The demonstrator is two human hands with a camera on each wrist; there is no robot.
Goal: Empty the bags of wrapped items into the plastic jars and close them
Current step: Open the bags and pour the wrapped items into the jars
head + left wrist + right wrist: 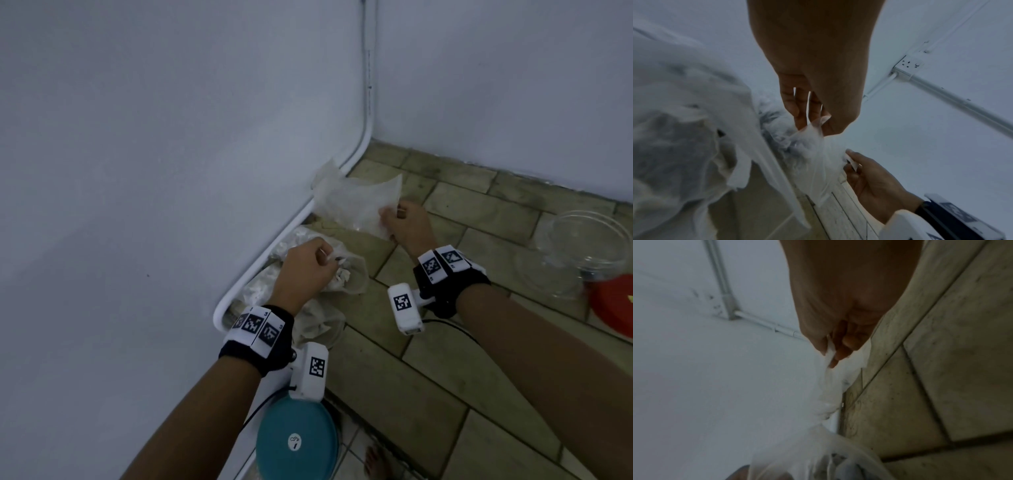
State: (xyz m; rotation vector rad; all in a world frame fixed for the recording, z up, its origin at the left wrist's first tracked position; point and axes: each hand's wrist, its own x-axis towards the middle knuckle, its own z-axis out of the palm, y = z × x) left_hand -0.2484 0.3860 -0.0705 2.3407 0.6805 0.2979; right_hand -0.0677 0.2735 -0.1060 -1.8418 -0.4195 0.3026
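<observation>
Clear plastic bag, no legible print: stretched between both hands above the tiled floor at the wall corner. Bag of white wrapped items: beneath the left hand. Teal lid, small white emblem: behind the left wrist. Empty clear jar and red lid: right of the right hand. Left hand: pinched the film. Right hand: clenched on the bag's edge.

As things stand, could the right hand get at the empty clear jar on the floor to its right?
Probably not yet. The right hand is pinching a clear plastic bag, so it is occupied. The path looks free, though: only bare tiled floor lies between it and the clear jar.
</observation>
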